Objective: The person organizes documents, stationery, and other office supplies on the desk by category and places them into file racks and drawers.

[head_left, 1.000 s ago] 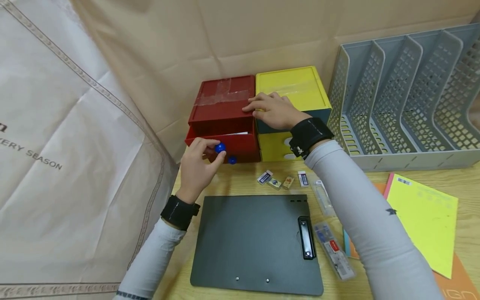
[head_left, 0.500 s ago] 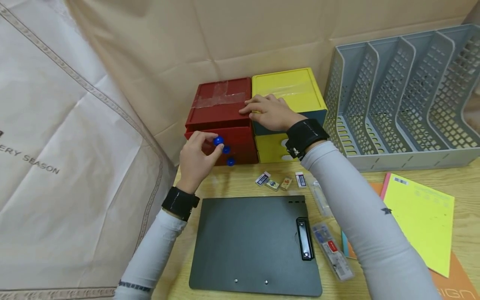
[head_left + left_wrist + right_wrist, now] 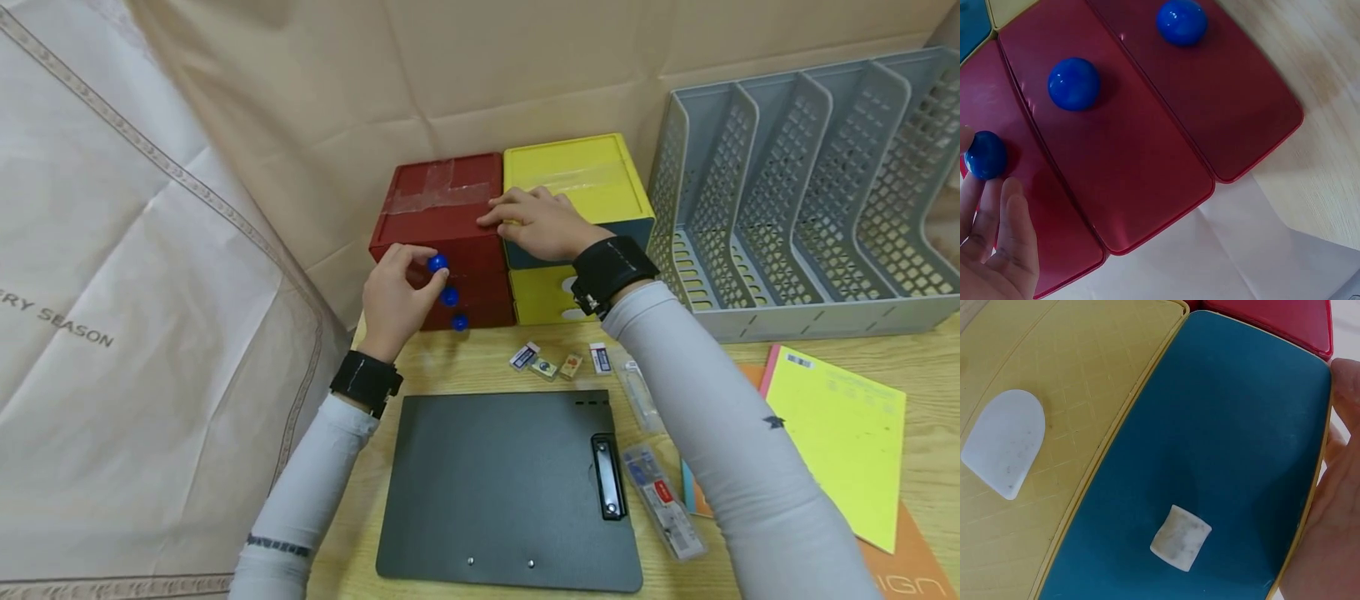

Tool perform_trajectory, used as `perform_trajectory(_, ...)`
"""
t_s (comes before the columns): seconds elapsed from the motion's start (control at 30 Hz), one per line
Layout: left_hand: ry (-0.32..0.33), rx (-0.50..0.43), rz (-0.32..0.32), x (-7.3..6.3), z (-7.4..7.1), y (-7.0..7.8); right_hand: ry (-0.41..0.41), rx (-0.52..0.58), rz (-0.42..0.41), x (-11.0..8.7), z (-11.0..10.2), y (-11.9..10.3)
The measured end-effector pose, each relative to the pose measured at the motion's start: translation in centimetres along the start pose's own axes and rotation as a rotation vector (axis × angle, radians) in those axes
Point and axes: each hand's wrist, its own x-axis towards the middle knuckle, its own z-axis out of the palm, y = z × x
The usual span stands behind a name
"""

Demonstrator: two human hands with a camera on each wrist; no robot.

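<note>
My left hand (image 3: 396, 298) pinches the top blue round knob (image 3: 986, 155) of a red drawer box (image 3: 442, 187) between thumb and fingers. All the red drawers sit closed, their fronts level in the left wrist view. Two more blue knobs, a middle one (image 3: 1074, 84) and a bottom one (image 3: 1182, 22), show there. My right hand (image 3: 542, 223) rests across the tops of the red box and the yellow drawer box (image 3: 581, 171) beside it, fingers stretched out. Below that hand the yellow box has a teal drawer front (image 3: 1210, 444) with a white knob (image 3: 1180, 539).
A grey perforated file rack (image 3: 810, 321) stands at the right. Several erasers (image 3: 571, 366) lie before the boxes. A dark clipboard (image 3: 502, 483) lies nearest, with a clear plastic case (image 3: 665, 502) beside it and a yellow notebook (image 3: 836, 442) further right. Cloth hangs at left and behind.
The top red drawer, which stood out with something white inside, has slid in and is closed. My left hand moved back with its knob. The right hand stayed on the boxes.
</note>
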Motion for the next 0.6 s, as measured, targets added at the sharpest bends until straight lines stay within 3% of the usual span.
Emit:
perform_trajectory(0.17,-0.012,-0.004,-0.018,0.2,0.1,0.0,-0.007,-0.002,0.003,0.0,-0.1,0.1)
perform_trajectory(0.43,-0.068,0.017,0.015,-0.8,0.3,0.4,-0.017,0.004,0.01,-0.1,-0.1,0.0)
perform_trajectory(0.53,-0.034,0.023,0.046,-0.9,0.2,0.6,-0.019,0.001,0.008,-0.1,-0.2,-0.1)
perform_trajectory(0.6,0.016,0.023,0.102,-0.8,0.1,0.8,-0.02,-0.001,0.005,-0.1,-0.3,-0.1)
